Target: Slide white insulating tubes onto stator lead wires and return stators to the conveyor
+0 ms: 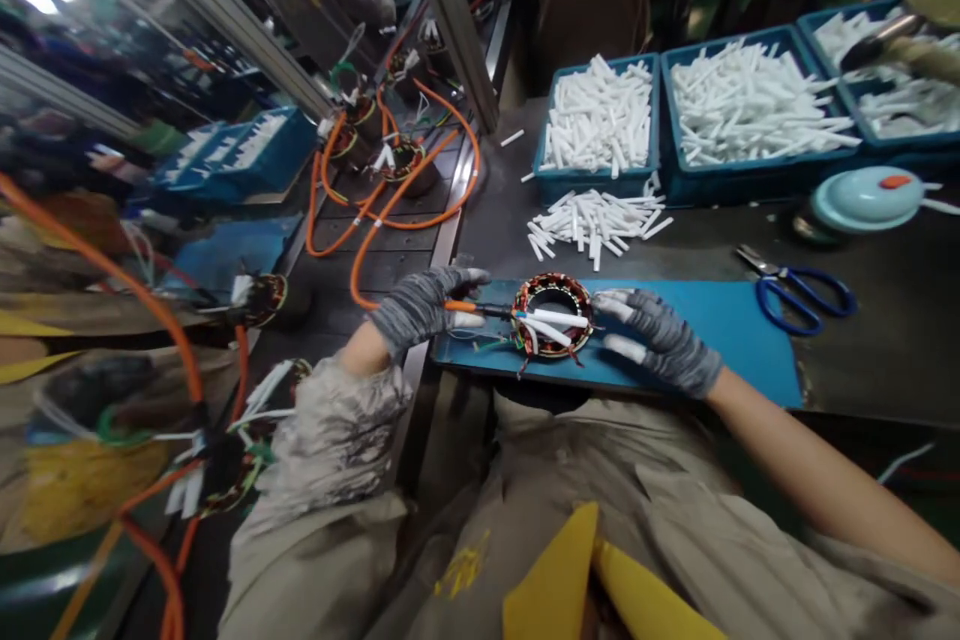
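Dark tabletop (712, 245) had a blue mat (720, 340) at its near edge. Wound ring (555, 281) lay on the mat, white tubes (559, 318) hiding part of its hole. Left hand (429, 305) gripped the orange cable (459, 305); right hand (652, 332) was loosely spread at the ring's right rim, contact unclear. Beyond sat a loose tube pile (596, 220), then left bin (592, 183) and middle bin (750, 182), both heaped with white tubes; third bin (922, 148) was cut off, its tubes partly blocked by something unclear.
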Available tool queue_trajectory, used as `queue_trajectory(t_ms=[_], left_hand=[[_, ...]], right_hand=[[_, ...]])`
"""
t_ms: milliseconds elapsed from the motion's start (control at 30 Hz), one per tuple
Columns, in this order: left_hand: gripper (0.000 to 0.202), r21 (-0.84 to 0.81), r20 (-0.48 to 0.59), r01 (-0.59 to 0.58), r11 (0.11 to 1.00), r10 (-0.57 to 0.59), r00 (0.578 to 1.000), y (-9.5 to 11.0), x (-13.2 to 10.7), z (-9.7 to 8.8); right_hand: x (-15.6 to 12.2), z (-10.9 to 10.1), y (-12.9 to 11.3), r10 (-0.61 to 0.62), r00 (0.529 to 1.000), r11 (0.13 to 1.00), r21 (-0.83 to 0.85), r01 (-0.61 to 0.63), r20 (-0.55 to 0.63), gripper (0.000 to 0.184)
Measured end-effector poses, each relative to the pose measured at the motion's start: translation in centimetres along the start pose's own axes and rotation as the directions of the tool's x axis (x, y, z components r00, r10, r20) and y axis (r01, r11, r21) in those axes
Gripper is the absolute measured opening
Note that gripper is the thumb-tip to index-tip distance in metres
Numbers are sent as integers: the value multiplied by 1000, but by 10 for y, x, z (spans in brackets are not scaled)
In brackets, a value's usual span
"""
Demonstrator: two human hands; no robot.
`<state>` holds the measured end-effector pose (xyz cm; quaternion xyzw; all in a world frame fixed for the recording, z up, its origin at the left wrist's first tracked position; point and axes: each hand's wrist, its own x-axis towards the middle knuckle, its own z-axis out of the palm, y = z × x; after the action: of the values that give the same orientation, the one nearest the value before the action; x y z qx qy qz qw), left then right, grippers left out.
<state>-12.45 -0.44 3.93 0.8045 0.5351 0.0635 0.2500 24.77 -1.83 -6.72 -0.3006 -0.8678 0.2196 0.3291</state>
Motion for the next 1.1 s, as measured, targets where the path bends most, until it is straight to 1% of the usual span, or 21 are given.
queue_trajectory(t_ms=[33,100,133,167,200,233,267,300,367,400,433,500,567,600,667,700,767,867,967,1033,1100], left_hand=[[70,60,-52,-44,997,47,998,13,-3,2],[75,168,-129,-142,975,165,978,42,-6,12],[76,215,-158,-179,960,215,964,56,-6,20],[75,255,-198,-191,948,245,949,68,-4,29],[71,290,-235,-183,939,255,938,79,0,39],[66,324,-261,-159,933,249,933,87,5,48],[60,356,-269,-132,925,237,934,92,11,56],[56,385,-253,-115,916,225,941,94,18,62],[49,429,-185,-119,895,216,959,92,31,66],[46,441,-152,-133,888,219,964,89,35,64],[44,448,-128,-147,882,227,965,85,38,62],[41,453,-125,-143,880,222,967,75,37,56],[41,438,-153,-107,893,191,970,67,30,53],[42,416,-164,-92,905,175,971,63,27,53],[42,335,-172,-88,938,153,973,57,23,57],[41,274,-161,-105,956,153,975,55,23,60],[39,136,-143,-140,981,159,977,52,25,65],[39,-1,-144,-157,988,155,977,51,28,68],[37,-23,-124,-111,994,108,986,55,26,66],[35,-27,-76,-63,998,61,995,57,23,65],[33,-64,-35,-22,998,20,999,59,22,66]], right_hand=[[1,4,-1,-40,999,999,-8,40,3,47],[8,12,0,-105,994,994,9,105,-3,43],[12,15,0,-119,993,992,35,119,-7,40],[15,17,1,-110,994,992,67,111,-13,39],[18,19,1,-75,997,992,100,77,-25,38],[21,21,0,-5,999,991,132,12,-48,38],[22,22,-1,85,993,985,160,-71,-81,37],[24,24,-2,179,977,971,182,-155,-120,38],[26,27,-5,324,926,932,231,-278,-192,39],[26,27,-6,358,909,919,256,-302,-213,40],[27,27,-7,364,906,913,276,-301,-216,39],[27,24,-8,321,932,915,308,-259,-170,37],[27,19,-7,224,971,927,325,-187,-80,37],[26,17,-6,177,983,929,336,-154,-39,38],[28,12,-2,132,991,920,372,-126,8,40],[30,11,0,135,990,907,400,-135,27,41],[39,8,5,174,981,854,483,-195,90,42],[60,3,8,199,943,732,599,-324,267,46],[79,2,3,220,875,643,610,-463,432,47],[86,6,-1,283,826,609,574,-548,487,42],[90,11,-3,351,797,594,542,-595,491,39]])
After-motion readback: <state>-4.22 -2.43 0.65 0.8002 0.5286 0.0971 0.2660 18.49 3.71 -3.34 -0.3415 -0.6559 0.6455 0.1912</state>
